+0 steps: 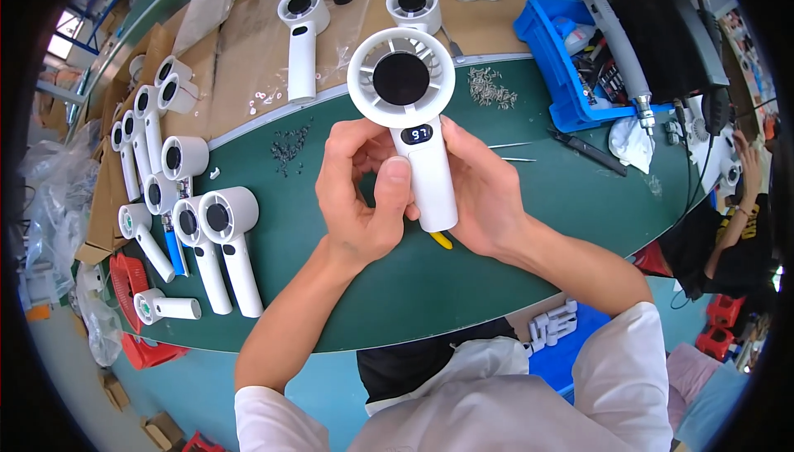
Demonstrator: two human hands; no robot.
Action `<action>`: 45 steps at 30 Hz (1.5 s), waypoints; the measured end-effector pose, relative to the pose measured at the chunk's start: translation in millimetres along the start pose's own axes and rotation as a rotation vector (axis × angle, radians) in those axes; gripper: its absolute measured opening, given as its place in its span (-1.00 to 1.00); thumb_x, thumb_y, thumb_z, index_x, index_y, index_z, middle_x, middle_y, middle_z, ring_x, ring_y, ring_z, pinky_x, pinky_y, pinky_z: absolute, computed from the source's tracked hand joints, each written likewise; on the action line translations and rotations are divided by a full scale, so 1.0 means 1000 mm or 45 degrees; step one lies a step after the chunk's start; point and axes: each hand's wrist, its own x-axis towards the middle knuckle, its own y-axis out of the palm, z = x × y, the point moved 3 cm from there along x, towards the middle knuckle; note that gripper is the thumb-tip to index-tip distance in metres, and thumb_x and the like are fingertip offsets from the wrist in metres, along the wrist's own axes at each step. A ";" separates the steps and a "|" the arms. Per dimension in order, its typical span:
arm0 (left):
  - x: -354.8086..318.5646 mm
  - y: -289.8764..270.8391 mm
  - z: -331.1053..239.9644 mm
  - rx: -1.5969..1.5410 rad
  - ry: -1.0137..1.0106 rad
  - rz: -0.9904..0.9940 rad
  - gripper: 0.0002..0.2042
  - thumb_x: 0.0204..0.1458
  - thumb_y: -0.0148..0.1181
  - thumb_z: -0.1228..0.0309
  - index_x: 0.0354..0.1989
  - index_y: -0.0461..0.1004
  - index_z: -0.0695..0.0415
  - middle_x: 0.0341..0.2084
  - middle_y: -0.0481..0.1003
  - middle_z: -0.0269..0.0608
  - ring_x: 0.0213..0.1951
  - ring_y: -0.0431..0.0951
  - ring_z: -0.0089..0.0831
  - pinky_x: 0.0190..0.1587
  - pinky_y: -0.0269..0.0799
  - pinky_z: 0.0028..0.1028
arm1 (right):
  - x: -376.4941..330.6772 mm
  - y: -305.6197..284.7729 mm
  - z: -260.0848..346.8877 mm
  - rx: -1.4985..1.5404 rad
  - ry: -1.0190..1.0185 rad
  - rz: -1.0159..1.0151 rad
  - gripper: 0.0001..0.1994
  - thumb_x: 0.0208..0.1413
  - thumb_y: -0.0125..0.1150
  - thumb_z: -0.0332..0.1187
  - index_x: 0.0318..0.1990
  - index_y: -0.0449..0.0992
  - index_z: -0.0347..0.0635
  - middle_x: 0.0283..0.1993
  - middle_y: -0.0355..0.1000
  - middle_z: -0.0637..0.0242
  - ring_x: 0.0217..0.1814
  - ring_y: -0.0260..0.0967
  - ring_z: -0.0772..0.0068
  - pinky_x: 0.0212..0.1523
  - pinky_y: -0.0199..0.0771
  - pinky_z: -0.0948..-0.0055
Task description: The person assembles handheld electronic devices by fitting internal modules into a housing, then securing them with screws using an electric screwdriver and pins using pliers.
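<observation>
Both hands gripping white plastic handheld fan [411, 113] with round black-centred head, mid-bench above green mat [529, 204]. Left hand [360, 196] wrapped round handle, thumb pressing front; right hand [480, 191] cupping behind. Best kept upright, lit display facing up, clear of screw pile [490, 86] far right.

Your fan [403, 96] is smooth white plastic with a slight sheen, its hub matt black. The mat [529, 196] beneath looks like matt green rubber. The bin [552, 43] is glossy blue plastic; the screws [491, 88] are dull metal; brown cardboard [248, 47] lies beyond.
</observation>
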 end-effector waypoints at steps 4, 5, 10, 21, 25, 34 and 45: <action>0.003 -0.008 -0.001 -0.096 -0.182 -0.005 -0.74 0.17 0.01 0.48 -0.02 0.28 0.36 -0.33 0.40 -0.14 -0.57 0.41 -0.64 -0.52 0.35 -0.63 | 0.006 0.003 -0.001 0.060 0.026 -0.025 -0.57 0.29 -0.17 -0.02 0.07 0.32 -0.16 -0.09 0.38 0.28 -0.19 0.40 0.38 -0.28 0.47 0.37; 0.006 -0.007 -0.002 0.178 0.045 -0.050 -0.74 0.16 0.03 0.48 -0.03 0.31 0.34 -0.32 0.40 -0.17 -0.50 0.43 -0.60 -0.45 0.38 -0.61 | 0.008 0.002 -0.002 0.101 0.038 -0.039 -0.57 0.29 -0.16 -0.01 0.08 0.32 -0.14 -0.07 0.38 0.30 -0.18 0.41 0.38 -0.27 0.47 0.38; 0.005 -0.002 -0.002 0.214 0.001 -0.039 -0.72 0.11 0.11 0.51 -0.02 0.33 0.31 -0.31 0.38 -0.17 -0.46 0.42 -0.55 -0.44 0.37 -0.59 | 0.006 0.002 0.002 0.108 -0.025 -0.036 -0.52 0.29 -0.19 0.01 0.17 0.29 -0.16 0.12 0.33 0.20 0.18 0.30 0.21 0.17 0.32 0.20; -0.001 -0.006 -0.007 0.076 -0.199 0.039 -0.71 0.13 0.06 0.52 0.00 0.27 0.33 -0.21 0.36 -0.11 -0.40 0.42 -0.55 -0.45 0.42 -0.58 | 0.005 0.004 0.001 0.033 -0.039 -0.037 -0.56 0.31 -0.20 -0.10 0.15 0.29 -0.24 0.01 0.37 0.20 0.01 0.35 0.30 0.07 0.36 0.29; 0.003 0.003 -0.006 0.252 -0.005 -0.028 -0.66 0.11 0.11 0.43 0.03 0.27 0.29 -0.13 0.33 -0.08 -0.31 0.44 -0.45 -0.26 0.42 -0.47 | 0.007 -0.012 0.018 -0.102 -0.263 -0.014 -0.48 0.29 -0.15 0.00 0.22 0.22 -0.19 0.03 0.39 0.18 0.12 0.33 0.23 0.19 0.29 0.20; -0.009 0.008 -0.003 -0.157 -0.266 0.029 -0.69 0.22 0.00 0.34 -0.03 0.23 0.36 -0.44 0.46 -0.14 -0.52 0.43 -0.56 -0.44 0.41 -0.56 | 0.006 0.012 0.053 -0.760 -0.606 0.150 -0.64 0.28 0.02 -0.29 0.13 0.36 -0.33 0.07 0.43 0.18 0.10 0.35 0.39 0.11 0.34 0.36; 0.027 -0.023 -0.066 0.539 0.542 -0.208 -0.63 -0.24 0.38 0.53 -0.18 0.47 0.29 -0.49 0.44 -0.17 -0.53 0.37 -0.42 -0.50 0.27 -0.51 | -0.058 -0.076 0.192 -2.790 -0.439 -1.581 -0.62 0.02 0.20 -0.21 -0.06 0.43 -0.23 -0.19 0.41 -0.02 -0.12 0.43 -0.09 -0.16 0.45 0.07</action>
